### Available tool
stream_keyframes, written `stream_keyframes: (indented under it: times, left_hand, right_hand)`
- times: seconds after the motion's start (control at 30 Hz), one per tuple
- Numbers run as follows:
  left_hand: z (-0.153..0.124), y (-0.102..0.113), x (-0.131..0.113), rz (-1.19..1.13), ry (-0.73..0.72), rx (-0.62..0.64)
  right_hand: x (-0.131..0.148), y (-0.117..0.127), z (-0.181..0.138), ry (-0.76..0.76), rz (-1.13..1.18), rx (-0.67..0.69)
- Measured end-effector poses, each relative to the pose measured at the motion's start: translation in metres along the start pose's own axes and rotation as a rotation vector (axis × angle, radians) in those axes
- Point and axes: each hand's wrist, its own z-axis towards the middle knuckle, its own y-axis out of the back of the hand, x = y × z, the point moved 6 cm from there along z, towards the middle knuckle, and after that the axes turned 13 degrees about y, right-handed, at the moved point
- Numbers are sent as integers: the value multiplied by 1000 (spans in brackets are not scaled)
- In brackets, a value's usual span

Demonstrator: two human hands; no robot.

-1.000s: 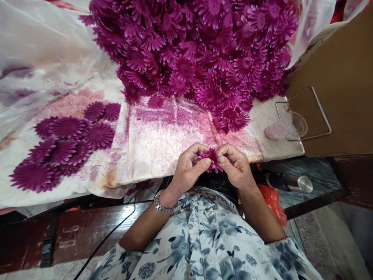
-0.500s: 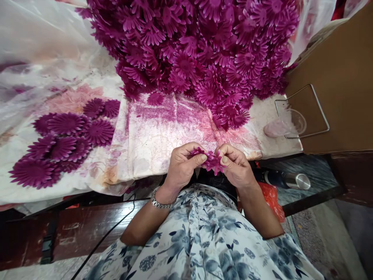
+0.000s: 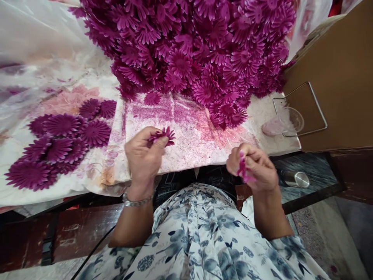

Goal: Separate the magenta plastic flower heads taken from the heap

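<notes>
My left hand (image 3: 144, 155) pinches a purple artificial flower piece (image 3: 166, 137) between thumb and fingers, just above the stained white cloth (image 3: 180, 153). At the cloth's front edge, my right hand (image 3: 256, 165) is closed on another, smaller-looking purple flower piece (image 3: 244, 169), partly hidden by the fingers and slightly blurred. A big heap of purple flower pieces (image 3: 201, 50) lies beyond both hands. Left of my left hand rest several flat stacks of purple petals (image 3: 62, 144). One lone flower piece (image 3: 152, 98) sits at the heap's near edge.
On the right stand a brown cardboard box (image 3: 335, 85), a bent metal wire frame (image 3: 319, 107) and a clear plastic cup (image 3: 281, 123) lying tilted. A metal flask (image 3: 297, 179) lies on a dark surface below. Plastic sheeting (image 3: 40, 35) covers the far left.
My hands were together at one bunch of purple petals and have now parted. The left went left and forward with one piece; the right went right with another.
</notes>
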Motion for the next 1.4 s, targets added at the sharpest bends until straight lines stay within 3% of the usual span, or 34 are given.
stream_keyframes:
  times: [0.1,0.27,0.4,0.47,0.53,0.67,0.73,0.9,1.03,1.2,1.4]
  left_hand:
    - [3,-14,0,-27,85,163]
    - [5,-24,12,-307,324,131]
    - [0,-41,23,-464,550,258]
    - [-4,-49,24,-510,620,299]
    - [-9,-56,24,-544,659,326]
    - [-15,-69,20,-618,665,384]
    - [-18,-72,19,-626,674,403]
    - [-24,-70,25,-590,706,439]
    - [-24,-67,28,-594,684,430]
    - [-27,-70,30,-573,707,484]
    - [-28,-69,25,-455,643,569]
  right_hand:
    - [13,13,7,107,-241,-80]
    - [38,35,26,307,-779,-213]
    - [56,52,39,450,-1373,-259]
    - [62,50,37,542,-1530,-312]
    - [63,39,31,600,-1477,-339]
    - [41,-4,27,513,-1100,-18]
    - [32,-19,25,484,-1008,63]
    - [27,-22,22,561,-1067,9]
    - [34,-26,16,714,-1198,-38]
    - [28,-34,16,746,-1306,117]
    - [23,-28,15,733,-1258,126]
